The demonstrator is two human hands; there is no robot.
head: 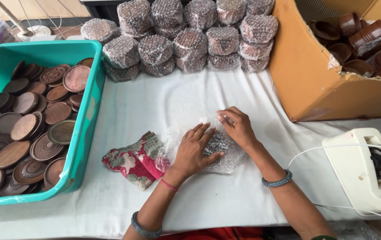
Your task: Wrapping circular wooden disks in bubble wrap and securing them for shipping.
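Observation:
Both hands press on a round brown item half wrapped in clear bubble wrap (219,144) on the white cloth-covered table (155,102). My left hand (195,151) lies flat on the bundle's left side, fingers spread over it. My right hand (237,126) holds down the wrap at the bundle's far right edge. The item itself is mostly hidden under the hands and wrap.
A red, white and green patterned cloth (135,160) lies left of the bundle. A teal tub (84,129) of several brown round lids sits at left. Bubble-wrapped bundles (186,35) are stacked at the back. A cardboard box (310,75) of brown pots stands right, a white tape machine (364,169) near right.

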